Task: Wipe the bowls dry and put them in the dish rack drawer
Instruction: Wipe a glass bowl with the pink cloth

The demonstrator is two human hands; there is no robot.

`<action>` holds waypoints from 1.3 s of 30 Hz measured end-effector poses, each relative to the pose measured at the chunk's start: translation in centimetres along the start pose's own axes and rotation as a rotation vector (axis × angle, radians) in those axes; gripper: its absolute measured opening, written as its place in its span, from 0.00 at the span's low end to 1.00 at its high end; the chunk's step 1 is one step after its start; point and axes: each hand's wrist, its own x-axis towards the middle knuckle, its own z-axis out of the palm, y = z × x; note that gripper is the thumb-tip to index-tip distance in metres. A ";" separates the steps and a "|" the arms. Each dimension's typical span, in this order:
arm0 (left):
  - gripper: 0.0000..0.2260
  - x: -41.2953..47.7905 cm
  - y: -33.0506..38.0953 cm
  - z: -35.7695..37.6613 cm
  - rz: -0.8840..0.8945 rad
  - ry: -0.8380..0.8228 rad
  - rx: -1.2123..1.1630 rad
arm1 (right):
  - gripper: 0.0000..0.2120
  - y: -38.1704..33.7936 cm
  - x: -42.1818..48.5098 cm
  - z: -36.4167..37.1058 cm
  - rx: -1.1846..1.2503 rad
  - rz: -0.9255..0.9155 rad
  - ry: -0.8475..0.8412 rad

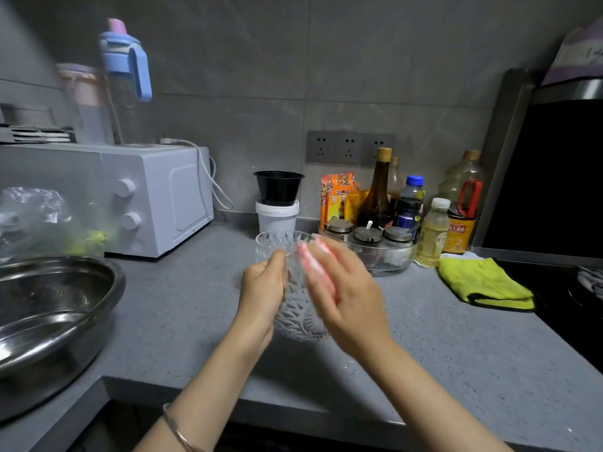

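head view: the left hand point(262, 288) grips the rim of a clear cut-glass bowl point(298, 316), thumb over the edge, holding it tilted above the middle of the grey tabletop point(424, 337). the right hand point(346, 288), blurred, has a pink cloth point(315, 262) at its fingers against the bowl; whether they pinch or only press it i cannot tell. a steel basin point(49, 305) sits at left.

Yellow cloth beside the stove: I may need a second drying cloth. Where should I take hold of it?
Pinch the yellow cloth at its near, dark-trimmed edge, coming from above on the near side. It lies folded flat with its layers stacked there, and a white-capped bottle stands close behind.
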 end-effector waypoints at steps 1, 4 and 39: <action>0.14 -0.1 0.0 0.0 0.008 -0.001 -0.023 | 0.18 0.0 0.4 -0.3 0.126 0.088 -0.009; 0.14 -0.4 0.1 0.0 -0.001 0.006 -0.154 | 0.13 0.2 1.1 -0.4 0.590 0.348 0.000; 0.10 -0.1 -0.2 -0.2 0.015 0.094 -0.102 | 0.17 -0.8 0.5 0.2 0.224 0.166 -0.002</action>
